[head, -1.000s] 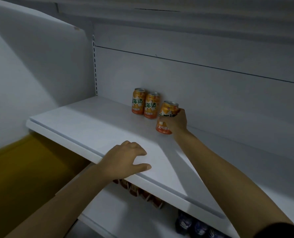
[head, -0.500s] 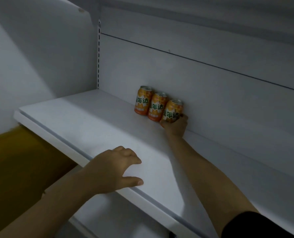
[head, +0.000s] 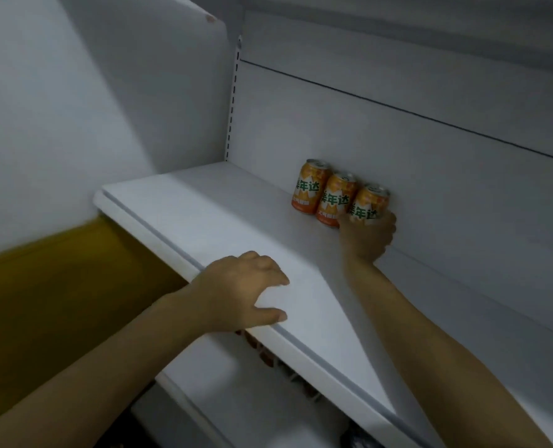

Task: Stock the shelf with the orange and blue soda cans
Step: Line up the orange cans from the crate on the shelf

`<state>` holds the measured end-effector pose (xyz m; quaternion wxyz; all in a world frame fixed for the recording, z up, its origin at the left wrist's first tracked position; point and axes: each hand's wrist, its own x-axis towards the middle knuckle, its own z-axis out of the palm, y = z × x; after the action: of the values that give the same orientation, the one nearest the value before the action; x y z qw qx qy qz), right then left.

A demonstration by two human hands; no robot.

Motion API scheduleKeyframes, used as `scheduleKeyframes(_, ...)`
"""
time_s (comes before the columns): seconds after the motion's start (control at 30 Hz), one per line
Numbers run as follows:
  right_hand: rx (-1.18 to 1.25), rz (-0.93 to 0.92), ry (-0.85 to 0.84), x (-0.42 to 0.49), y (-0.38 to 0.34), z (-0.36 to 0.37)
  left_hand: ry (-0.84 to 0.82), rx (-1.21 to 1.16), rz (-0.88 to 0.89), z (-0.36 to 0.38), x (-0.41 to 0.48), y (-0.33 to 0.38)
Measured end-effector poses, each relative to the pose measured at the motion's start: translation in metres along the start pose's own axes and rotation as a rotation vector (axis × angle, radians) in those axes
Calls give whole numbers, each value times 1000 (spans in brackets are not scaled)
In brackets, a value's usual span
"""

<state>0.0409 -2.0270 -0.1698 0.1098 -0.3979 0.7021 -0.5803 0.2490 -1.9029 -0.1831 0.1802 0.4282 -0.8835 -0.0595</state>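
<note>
Cans stand three in a row at the rear of the white shelf (head: 220,221), close against the back panel (head: 398,150): the left can (head: 310,190), the middle can (head: 335,199) and the right can (head: 368,203). All three are upright and packed side by side, and no gap shows between them. Each is a short metal cylinder with a silvery top rim and a pull tab. Their glossy orange skins carry pale yellow-white shapes, large green characters and a darker orange band at the foot.

The right hand (head: 367,239) reaches in from the lower right. Its fingers and thumb are curled round the lower half of the right can and hide its base. The left hand (head: 239,291) lies palm down on the front part of the shelf with loosely bent fingers and the thumb stretched along the front lip. It holds nothing.

The shelf is a smooth, matte, painted board with a shallow groove running just behind its rounded front edge. The back panel is flat and plain, crossed by one thin dark seam. A slotted upright (head: 233,101) with a column of small dark slots runs up the corner where the panel meets a smooth white side wall (head: 123,92). Beneath the board a lower shelf (head: 223,383) shows, with dim reddish shapes tucked under the overhang, too dark to identify. A blurred yellow surface (head: 58,286) fills the lower left.
</note>
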Motion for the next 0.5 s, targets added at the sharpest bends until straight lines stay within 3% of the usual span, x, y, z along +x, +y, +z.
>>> scheduleKeyframes(0.1, 75, -263, -316, -57, -42, 11, -18, 90, -230, -39, -38, -35)
scheduleKeyframes(0.17, 12, -393, -626, -109, -69, 22, -8, 158, -369, -63, -84, -66)
scheduleKeyframes(0.3, -121, -614, -1039, -239, -96, 58, -86, 197, -658, -75, -207, -108)
scheduleKeyframes(0.4, -240, -587, -1318, -335, -79, 86, -128, 149, -855, -51, -313, -126)
scheduleKeyframes(0.5, -390, -439, -1531, -420, -25, 100, -160, -28, -1092, -1, -428, -137)
